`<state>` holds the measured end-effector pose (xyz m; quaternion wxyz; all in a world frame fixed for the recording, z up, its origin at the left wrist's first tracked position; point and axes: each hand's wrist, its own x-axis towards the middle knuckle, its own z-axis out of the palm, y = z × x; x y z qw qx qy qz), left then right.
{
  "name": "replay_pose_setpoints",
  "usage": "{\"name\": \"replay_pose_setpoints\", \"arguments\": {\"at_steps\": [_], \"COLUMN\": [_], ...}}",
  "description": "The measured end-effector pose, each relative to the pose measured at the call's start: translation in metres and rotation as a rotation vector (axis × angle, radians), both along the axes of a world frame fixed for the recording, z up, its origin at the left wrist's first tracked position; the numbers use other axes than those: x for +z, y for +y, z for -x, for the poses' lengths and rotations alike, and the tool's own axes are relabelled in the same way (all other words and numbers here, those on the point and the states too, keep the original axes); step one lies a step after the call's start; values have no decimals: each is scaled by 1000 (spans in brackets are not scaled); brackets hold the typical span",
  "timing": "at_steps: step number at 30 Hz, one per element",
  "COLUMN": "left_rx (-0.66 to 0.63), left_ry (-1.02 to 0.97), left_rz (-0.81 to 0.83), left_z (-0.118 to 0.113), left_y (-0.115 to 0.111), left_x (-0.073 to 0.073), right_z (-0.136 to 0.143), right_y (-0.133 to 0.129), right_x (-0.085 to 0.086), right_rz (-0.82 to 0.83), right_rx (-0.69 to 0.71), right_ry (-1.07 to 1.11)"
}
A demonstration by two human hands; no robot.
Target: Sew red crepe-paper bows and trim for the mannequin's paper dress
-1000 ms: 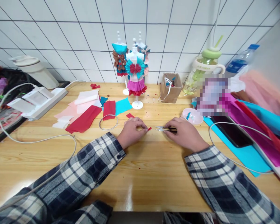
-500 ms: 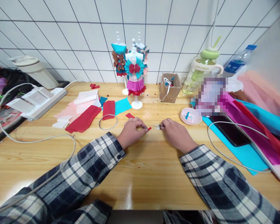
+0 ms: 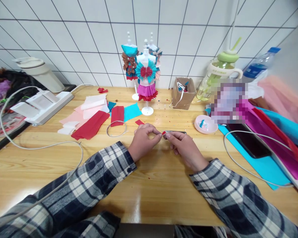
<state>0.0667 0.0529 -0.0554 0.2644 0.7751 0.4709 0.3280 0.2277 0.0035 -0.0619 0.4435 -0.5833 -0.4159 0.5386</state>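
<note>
My left hand [image 3: 146, 139] has thumb and forefinger pinched together at a tiny red crepe paper piece [image 3: 163, 133]. Coming from the other side, my right hand [image 3: 186, 148] pinches the same piece, so the fingertips almost meet. Just behind the right fingers lies a small metal snips-like tool [image 3: 180, 132], partly covered by the hand. Beyond the hands, a white dress form [image 3: 146, 59] wears a turquoise ruffle with a red bow and a magenta and red skirt. A small red scrap [image 3: 139, 122] is on the table near the left hand.
Red crepe paper [image 3: 90, 125], a turquoise sheet [image 3: 132, 112] and a wire ring [image 3: 116, 129] lie left. A pink dish [image 3: 206, 129], cardboard box [image 3: 183, 97] and phone [image 3: 249, 142] are right. White cables loop on both sides; a power strip [image 3: 43, 110] stands far left.
The metal tool was between my right fingers with its tips apart; now it lies behind them. My right hand has moved left to the red piece, and the view has shifted slightly.
</note>
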Motion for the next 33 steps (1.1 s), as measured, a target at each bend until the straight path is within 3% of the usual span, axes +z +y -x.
{"name": "replay_pose_setpoints", "arguments": {"at_steps": [15, 26, 33], "left_rx": [20, 7, -92], "left_ry": [-8, -16, 19], "left_rz": [35, -5, -117], "left_z": [-3, -4, 2], "left_y": [-5, -7, -7], "left_x": [3, 3, 7], "right_z": [-3, 3, 4], "right_y": [2, 2, 0], "right_x": [-5, -5, -2], "right_rz": [-127, -149, -144], "right_rx": [41, -17, -12], "right_ry": [-171, -190, -206]}}
